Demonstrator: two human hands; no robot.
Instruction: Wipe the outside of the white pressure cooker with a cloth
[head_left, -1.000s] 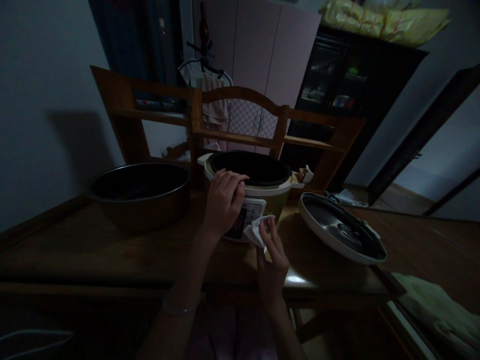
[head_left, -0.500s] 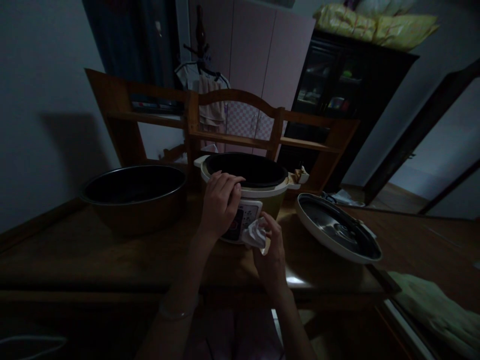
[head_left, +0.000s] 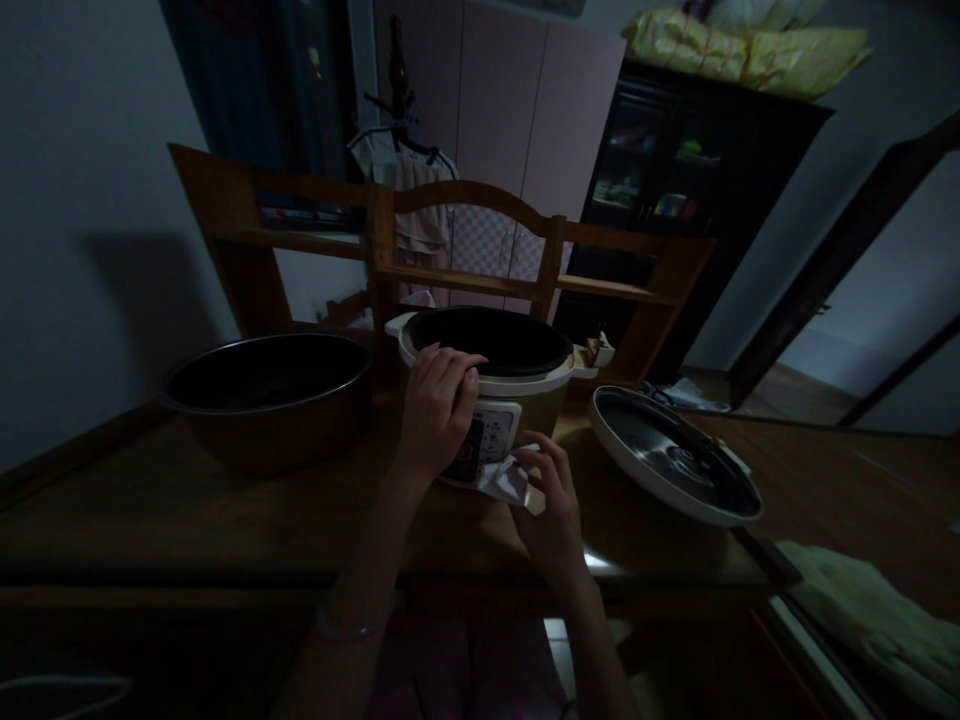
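One wooden desk [head_left: 300, 530] fills the near side of the room, and at its middle stands the big cooker [head_left: 544, 405], green-bodied with a pale rim, its dark mouth uncovered. I'd judge it heavy and stiff; the side handles [head_left: 397, 325] look the sensible place to take it. Near it sits a wide dark pot [head_left: 277, 430], probably metal and smooth enough to slip, best lifted with a hand under each side of the lip. On the other side the lid [head_left: 675, 455] lies at a slant, shiny inside facing up (that rounded shell would rock, I think, if nudged), so I'd hold it by its edge. Smaller still, the left hand [head_left: 439, 405] rests bent fingers over the cooker's front rim, though whether it truly grips I can't tell. The right hand [head_left: 551, 500] pinches a crumpled white sheet [head_left: 506, 482] between thumb and fingers, by the lower corner of the control panel [head_left: 499, 425]. Paper or cloth, that sheet seems soft and nearly weightless; pinched close to its working edge, it should fold less.
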